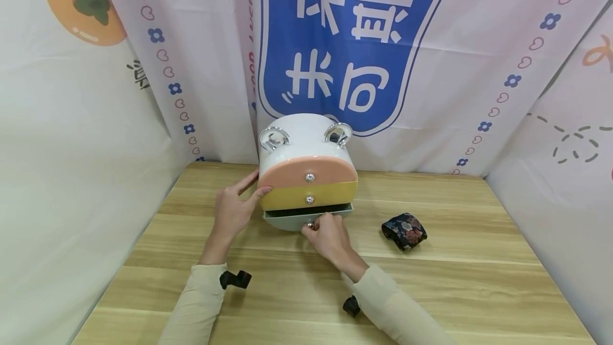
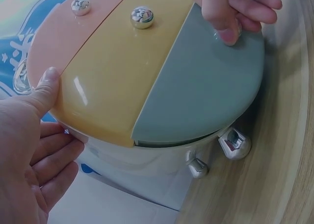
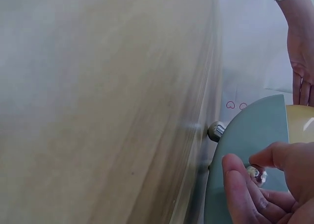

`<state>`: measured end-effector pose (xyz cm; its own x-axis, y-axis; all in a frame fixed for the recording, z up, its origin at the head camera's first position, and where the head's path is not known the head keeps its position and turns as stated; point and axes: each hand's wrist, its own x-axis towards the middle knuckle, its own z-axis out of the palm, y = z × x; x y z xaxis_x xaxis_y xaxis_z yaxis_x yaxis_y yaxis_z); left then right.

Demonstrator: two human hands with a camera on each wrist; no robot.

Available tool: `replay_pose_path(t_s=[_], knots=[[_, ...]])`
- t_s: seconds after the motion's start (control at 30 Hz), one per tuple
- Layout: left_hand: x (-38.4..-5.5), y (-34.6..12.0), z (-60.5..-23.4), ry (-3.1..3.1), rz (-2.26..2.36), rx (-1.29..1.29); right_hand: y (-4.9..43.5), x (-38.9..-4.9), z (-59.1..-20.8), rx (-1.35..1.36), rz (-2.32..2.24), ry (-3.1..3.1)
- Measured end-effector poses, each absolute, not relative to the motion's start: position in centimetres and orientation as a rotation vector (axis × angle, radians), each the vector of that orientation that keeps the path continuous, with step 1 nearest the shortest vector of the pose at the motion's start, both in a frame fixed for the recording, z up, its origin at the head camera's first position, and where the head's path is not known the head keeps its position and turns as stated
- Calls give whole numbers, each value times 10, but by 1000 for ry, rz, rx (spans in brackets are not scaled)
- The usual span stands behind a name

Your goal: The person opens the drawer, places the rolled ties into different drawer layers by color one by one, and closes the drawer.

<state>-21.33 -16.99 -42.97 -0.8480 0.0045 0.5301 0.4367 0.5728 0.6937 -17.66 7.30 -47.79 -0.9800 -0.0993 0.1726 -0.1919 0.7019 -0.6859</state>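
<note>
A white rounded drawer box (image 1: 306, 134) with silver ring ears stands at the back of the table. Its front has a pink drawer (image 1: 287, 172), a yellow drawer (image 1: 284, 197) and a green bottom drawer (image 1: 284, 222), each with a silver knob. The green drawer sticks out slightly, showing a dark gap above it. My right hand (image 1: 330, 236) pinches the green drawer's knob (image 3: 253, 173) between thumb and fingers. Against the box's left side rests my left hand (image 1: 232, 209), its thumb on the front edge and its fingers extended along the side.
A rolled dark floral cloth (image 1: 404, 231) lies on the wooden table (image 1: 460, 292), right of the box. Short silver feet (image 2: 235, 144) hold the box up. Printed curtains (image 1: 220, 68) hang behind and at both sides.
</note>
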Motion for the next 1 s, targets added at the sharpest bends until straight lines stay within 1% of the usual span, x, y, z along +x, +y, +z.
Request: replay_pose_path(t_s=[0.37, 1.0], knots=[[-213, -169, -429, -2336, -1240, -350, 74, -162, -476, 209, 1117, -2806], [-213, -169, -428, -2328, -1236, -344, 76, -137, -474, 257, 1007, -2803]])
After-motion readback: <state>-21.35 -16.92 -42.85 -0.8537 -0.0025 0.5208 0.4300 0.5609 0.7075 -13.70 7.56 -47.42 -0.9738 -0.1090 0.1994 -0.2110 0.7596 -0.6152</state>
